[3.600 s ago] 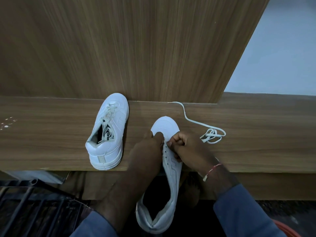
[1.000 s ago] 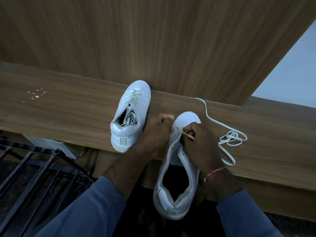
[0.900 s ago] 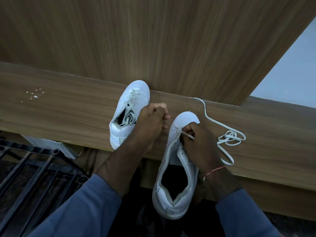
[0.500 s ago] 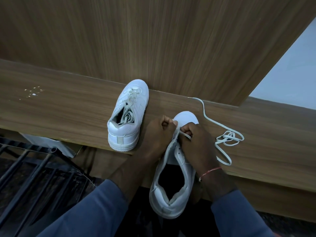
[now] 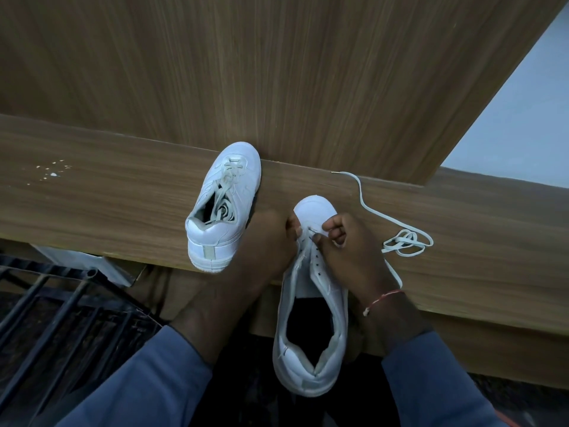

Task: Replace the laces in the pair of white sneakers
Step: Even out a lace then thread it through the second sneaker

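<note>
You propped the unlaced white leather sneaker (image 5: 311, 340) with its toe on the brown wooden ledge (image 5: 107, 204) and its heel overhanging the near edge, likely to steady the eyelets. Your left hand (image 5: 264, 241) curled round its left side by the toe. Your right hand (image 5: 351, 251) pinched the flat white lace (image 5: 405, 238) at the farthest eyelets, slack coiled to the right. No brand or writing was legible.

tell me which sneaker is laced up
The sneaker on the left, standing alone: its lace runs up the eyelets. The other sneaker, gripped by the left hand while the right hand pinches the loose lace, shows empty eyelets.
</note>
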